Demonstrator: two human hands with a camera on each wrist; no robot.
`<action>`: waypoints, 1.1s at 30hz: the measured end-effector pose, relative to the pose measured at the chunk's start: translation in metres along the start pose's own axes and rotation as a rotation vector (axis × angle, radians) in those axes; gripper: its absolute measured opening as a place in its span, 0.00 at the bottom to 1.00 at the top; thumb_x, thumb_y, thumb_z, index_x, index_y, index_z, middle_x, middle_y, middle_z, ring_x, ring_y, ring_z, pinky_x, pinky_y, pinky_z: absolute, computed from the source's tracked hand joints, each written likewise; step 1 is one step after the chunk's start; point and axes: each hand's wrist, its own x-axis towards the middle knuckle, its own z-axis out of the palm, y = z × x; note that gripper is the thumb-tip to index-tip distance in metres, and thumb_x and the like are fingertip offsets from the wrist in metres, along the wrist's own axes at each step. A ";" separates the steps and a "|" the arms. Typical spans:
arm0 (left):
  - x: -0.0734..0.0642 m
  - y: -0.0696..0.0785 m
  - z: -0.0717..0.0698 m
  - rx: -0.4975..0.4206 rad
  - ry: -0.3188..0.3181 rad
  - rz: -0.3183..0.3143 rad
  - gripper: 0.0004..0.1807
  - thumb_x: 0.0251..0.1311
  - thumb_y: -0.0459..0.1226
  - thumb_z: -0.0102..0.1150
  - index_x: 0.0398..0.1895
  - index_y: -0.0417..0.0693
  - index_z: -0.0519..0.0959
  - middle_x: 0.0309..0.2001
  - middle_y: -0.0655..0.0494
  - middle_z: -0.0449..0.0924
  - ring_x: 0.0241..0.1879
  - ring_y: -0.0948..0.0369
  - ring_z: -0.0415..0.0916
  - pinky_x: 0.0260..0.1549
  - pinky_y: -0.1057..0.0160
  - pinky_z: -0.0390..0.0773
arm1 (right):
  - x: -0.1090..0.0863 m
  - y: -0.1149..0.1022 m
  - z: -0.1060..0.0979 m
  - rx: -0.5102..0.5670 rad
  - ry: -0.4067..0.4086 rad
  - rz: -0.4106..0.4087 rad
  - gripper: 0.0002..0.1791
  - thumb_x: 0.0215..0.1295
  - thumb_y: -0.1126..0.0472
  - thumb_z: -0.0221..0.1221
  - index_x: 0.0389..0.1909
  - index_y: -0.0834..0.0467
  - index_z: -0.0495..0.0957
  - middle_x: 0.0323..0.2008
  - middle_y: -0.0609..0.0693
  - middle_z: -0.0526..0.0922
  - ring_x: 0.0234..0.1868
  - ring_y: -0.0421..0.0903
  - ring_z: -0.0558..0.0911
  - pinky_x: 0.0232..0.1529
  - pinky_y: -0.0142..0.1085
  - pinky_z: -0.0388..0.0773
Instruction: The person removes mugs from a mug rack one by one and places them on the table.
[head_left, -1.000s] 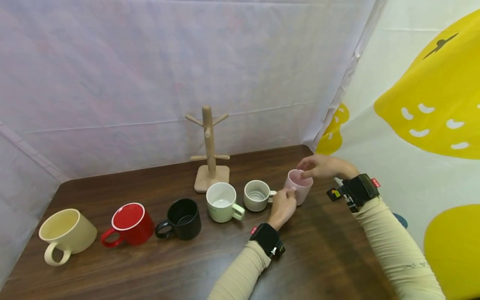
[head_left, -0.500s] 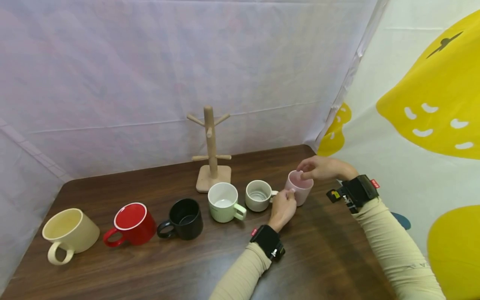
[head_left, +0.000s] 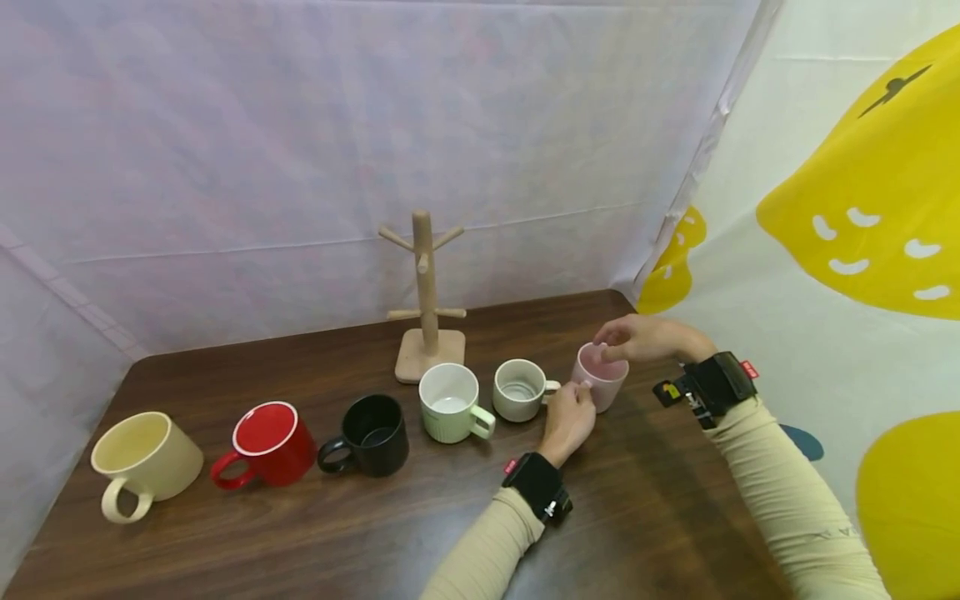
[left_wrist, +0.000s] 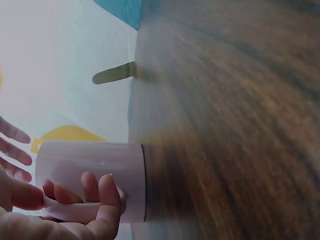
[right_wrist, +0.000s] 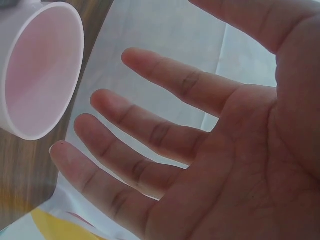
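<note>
A pink mug (head_left: 607, 393) stands upright on the table at the right end of a row of mugs. My left hand (head_left: 568, 417) grips its handle; in the left wrist view the fingers curl round the handle (left_wrist: 77, 212) against the mug's side. Just over the rim hovers my right hand (head_left: 639, 337), fingers spread and slightly bent. From the right wrist, its palm (right_wrist: 225, 155) faces the camera with nothing in it, and the open mouth of the mug (right_wrist: 42, 75) lies beyond the fingertips. Left of the left hand sits a small off-white cup (head_left: 517, 400).
A wooden mug tree (head_left: 427, 283) with bare pegs stands at the back. Along the table (head_left: 300, 550) run a pale green mug (head_left: 448, 417), a black mug (head_left: 378, 446), a red mug (head_left: 281, 458) and a cream mug (head_left: 161, 467). White curtains (head_left: 300, 125) hang behind.
The head view has shifted slightly, so most of the scene appears a little farther right. Both hands keep their places at the pink mug, which has not visibly moved on the table.
</note>
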 end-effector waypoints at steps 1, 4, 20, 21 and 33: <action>0.000 0.000 0.000 0.003 0.002 0.004 0.19 0.72 0.39 0.49 0.20 0.42 0.74 0.20 0.54 0.71 0.24 0.60 0.69 0.25 0.64 0.69 | 0.001 -0.001 0.001 0.001 -0.003 -0.002 0.23 0.71 0.54 0.57 0.59 0.66 0.76 0.56 0.65 0.81 0.54 0.60 0.80 0.55 0.53 0.78; -0.001 0.000 -0.003 0.007 0.008 0.010 0.19 0.72 0.39 0.50 0.20 0.42 0.74 0.20 0.54 0.71 0.23 0.61 0.68 0.24 0.64 0.68 | 0.003 -0.004 0.002 0.000 -0.008 -0.010 0.23 0.71 0.54 0.57 0.59 0.66 0.76 0.56 0.64 0.82 0.53 0.58 0.81 0.54 0.53 0.79; -0.004 0.002 -0.018 0.043 -0.003 0.012 0.16 0.70 0.40 0.53 0.27 0.41 0.82 0.22 0.54 0.76 0.23 0.62 0.70 0.24 0.66 0.69 | 0.015 -0.012 0.009 -0.017 -0.012 -0.048 0.21 0.70 0.57 0.56 0.57 0.66 0.77 0.53 0.60 0.84 0.52 0.53 0.81 0.53 0.51 0.78; -0.004 0.002 -0.020 0.050 0.001 0.018 0.15 0.70 0.41 0.54 0.29 0.41 0.83 0.22 0.53 0.77 0.24 0.62 0.71 0.25 0.66 0.70 | 0.016 -0.012 0.009 -0.014 -0.013 -0.048 0.21 0.70 0.58 0.56 0.57 0.66 0.77 0.53 0.60 0.84 0.52 0.53 0.81 0.53 0.51 0.78; -0.006 0.017 -0.038 0.042 0.009 0.021 0.10 0.65 0.39 0.59 0.37 0.41 0.86 0.33 0.50 0.87 0.34 0.58 0.83 0.36 0.65 0.79 | 0.019 -0.011 0.016 -0.018 0.014 -0.108 0.18 0.70 0.58 0.56 0.53 0.65 0.79 0.49 0.60 0.85 0.49 0.55 0.83 0.50 0.49 0.80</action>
